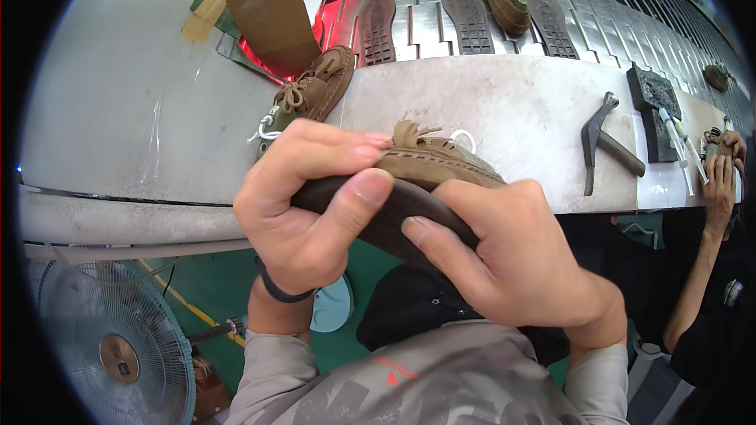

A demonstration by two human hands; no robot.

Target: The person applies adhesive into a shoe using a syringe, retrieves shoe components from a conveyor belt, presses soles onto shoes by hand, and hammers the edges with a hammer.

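A brown shoe (433,164) with laces and a white loop is tilted on its side in front of me, above the table's near edge. Along its near side runs a dark rubber sole (394,216). My left hand (299,197) grips one end, its thumb on the sole and its fingers over the upper. Closed on the sole farther right is my right hand (508,256), thumb against the underside. Part of the shoe is hidden behind both hands. Just beyond my left hand a second brown shoe (329,83) with tan laces lies on the table.
A hammer (606,145), a black block (655,102) and thin white applicators (676,142) lie at the right. Beyond, a slatted metal conveyor (504,47) carries loose soles (466,20) and shoes. A co-worker's hand (718,189) holds a shoe; a fan (118,346) stands lower left.
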